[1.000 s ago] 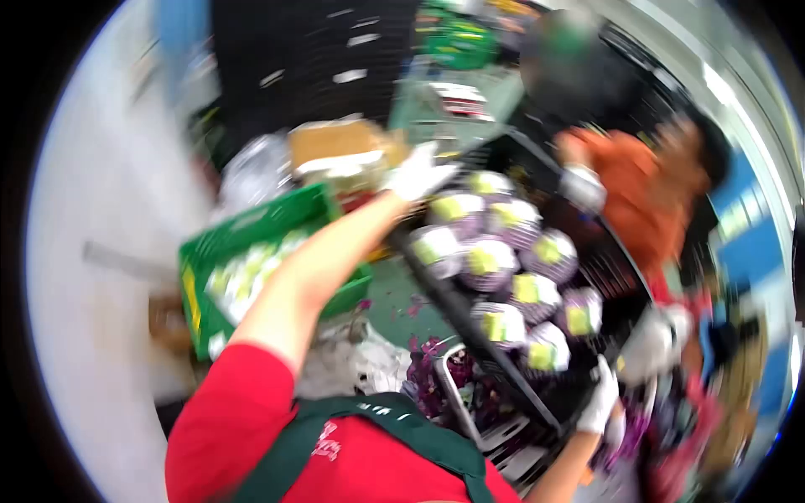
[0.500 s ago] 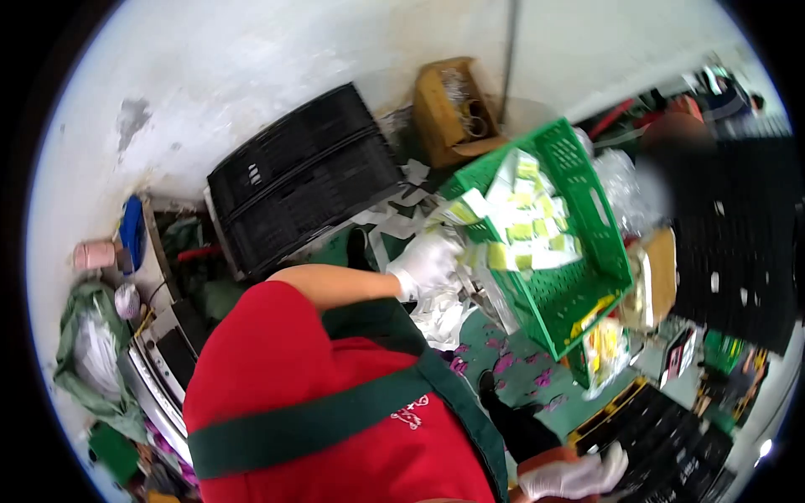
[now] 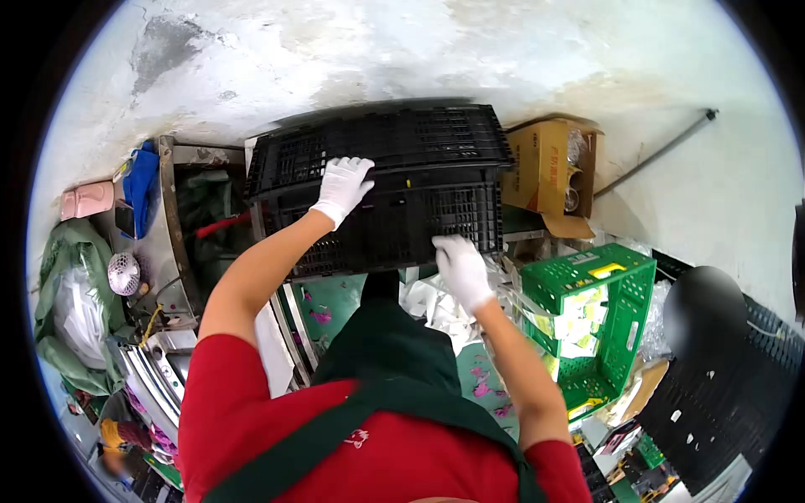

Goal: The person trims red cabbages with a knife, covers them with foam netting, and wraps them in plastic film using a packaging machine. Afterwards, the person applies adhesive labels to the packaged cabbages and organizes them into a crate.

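A black plastic crate point(image 3: 386, 226) with slatted panels stands against the wall in front of me. My left hand point(image 3: 344, 189), in a white glove, lies over the seam between its upper and lower panels, thumb apart from slightly bent fingers. My right hand point(image 3: 463, 270), gloved too and a little blurred, is near the crate's lower right edge with nothing visible in it; whether it touches the crate I cannot tell. To the right, a green crate point(image 3: 631, 335) holds several white-and-green packets point(image 3: 580, 321). Crumpled white strips point(image 3: 440, 314) lie below my right hand.
An open cardboard box point(image 3: 541, 172) stands right of the black crate, near a dark pole point(image 3: 658, 151). A green bag point(image 3: 80, 306) sits at left, by a worktop bearing a pink item point(image 3: 87, 201) and a blue item point(image 3: 141, 184). Purple scraps point(image 3: 480, 388) litter the green floor.
My left hand has left the green crate's side and moved to the black crate. My right hand has come up from the lower right. The view has turned, so the black crate is now central.
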Motion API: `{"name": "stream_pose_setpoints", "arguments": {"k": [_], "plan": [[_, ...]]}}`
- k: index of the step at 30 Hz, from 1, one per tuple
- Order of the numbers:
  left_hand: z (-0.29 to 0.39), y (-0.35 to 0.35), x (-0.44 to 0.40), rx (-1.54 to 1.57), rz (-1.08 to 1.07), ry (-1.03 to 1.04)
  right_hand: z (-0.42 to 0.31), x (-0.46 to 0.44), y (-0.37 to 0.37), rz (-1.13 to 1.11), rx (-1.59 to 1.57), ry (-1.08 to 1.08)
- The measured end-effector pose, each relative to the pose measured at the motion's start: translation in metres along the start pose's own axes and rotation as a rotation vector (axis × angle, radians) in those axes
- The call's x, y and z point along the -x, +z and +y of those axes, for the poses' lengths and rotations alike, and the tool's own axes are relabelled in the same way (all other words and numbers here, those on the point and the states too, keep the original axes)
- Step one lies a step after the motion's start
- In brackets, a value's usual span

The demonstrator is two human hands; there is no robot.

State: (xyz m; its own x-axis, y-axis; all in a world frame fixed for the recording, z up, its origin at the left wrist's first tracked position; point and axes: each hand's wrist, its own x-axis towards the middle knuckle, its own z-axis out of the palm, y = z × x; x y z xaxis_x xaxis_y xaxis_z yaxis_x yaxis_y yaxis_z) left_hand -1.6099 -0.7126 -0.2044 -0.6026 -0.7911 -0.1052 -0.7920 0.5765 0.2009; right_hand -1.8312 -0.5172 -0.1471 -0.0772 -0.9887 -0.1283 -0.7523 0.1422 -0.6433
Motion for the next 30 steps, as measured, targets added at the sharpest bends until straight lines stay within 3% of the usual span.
{"name": "stream_pose_setpoints", "arguments": {"k": [4, 5, 8, 11, 12, 14, 16, 17, 19, 21, 23, 25, 27, 28, 30], "plan": [[-0.031, -0.044, -0.035, 0.095, 0.550, 0.041, 0.003, -0.115, 0.077, -0.058, 0.391, -0.334], [-0.033, -0.055, -0.051, 0.040, 0.716, 0.019, 0.005, -0.128, 0.091, -0.200, 0.435, -0.295], [-0.043, -0.070, -0.089, -0.107, 0.864, -0.313, -0.017, -0.140, 0.094, -0.370, 0.502, -0.165], [-0.044, -0.051, -0.102, -0.085, 0.780, -0.410, -0.053, -0.116, 0.038, -0.202, 0.421, -0.365], [-0.036, -0.054, -0.094, -0.065, 0.726, -0.439, -0.070, -0.098, 0.016, -0.311, 0.431, -0.344], [-0.029, -0.041, -0.068, 0.070, 0.645, -0.242, -0.073, -0.051, -0.005, -0.374, 0.348, -0.412], [-0.006, -0.027, -0.023, -0.008, 0.456, 0.036, -0.069, -0.028, -0.013, -0.610, 0.216, -0.312], [0.003, -0.004, 0.006, -0.169, 0.223, 0.192, -0.054, -0.022, -0.003, -0.703, 0.089, -0.262], [0.009, 0.032, 0.059, 0.064, -0.203, 0.437, -0.031, -0.041, 0.024, -0.800, 0.041, -0.190], [0.005, 0.045, 0.094, -0.027, -0.418, 0.562, -0.026, -0.067, 0.046, -0.667, 0.237, -0.317], [0.006, 0.044, 0.101, -0.107, -0.235, 0.603, -0.014, -0.091, 0.070, -0.786, 0.614, -0.543], [0.014, 0.059, 0.100, -0.116, -0.236, 0.620, 0.008, -0.099, 0.088, -0.790, 0.864, -0.702], [0.021, 0.073, 0.095, -0.164, -0.410, 0.437, 0.012, -0.105, 0.083, -0.797, 0.797, -0.744], [0.015, 0.092, 0.098, -0.084, -0.218, 0.442, 0.010, -0.105, 0.084, -0.780, 0.814, -0.730], [0.018, 0.075, 0.097, -0.078, -0.185, 0.391, 0.010, -0.107, 0.092, -0.751, 0.827, -0.668]]}}
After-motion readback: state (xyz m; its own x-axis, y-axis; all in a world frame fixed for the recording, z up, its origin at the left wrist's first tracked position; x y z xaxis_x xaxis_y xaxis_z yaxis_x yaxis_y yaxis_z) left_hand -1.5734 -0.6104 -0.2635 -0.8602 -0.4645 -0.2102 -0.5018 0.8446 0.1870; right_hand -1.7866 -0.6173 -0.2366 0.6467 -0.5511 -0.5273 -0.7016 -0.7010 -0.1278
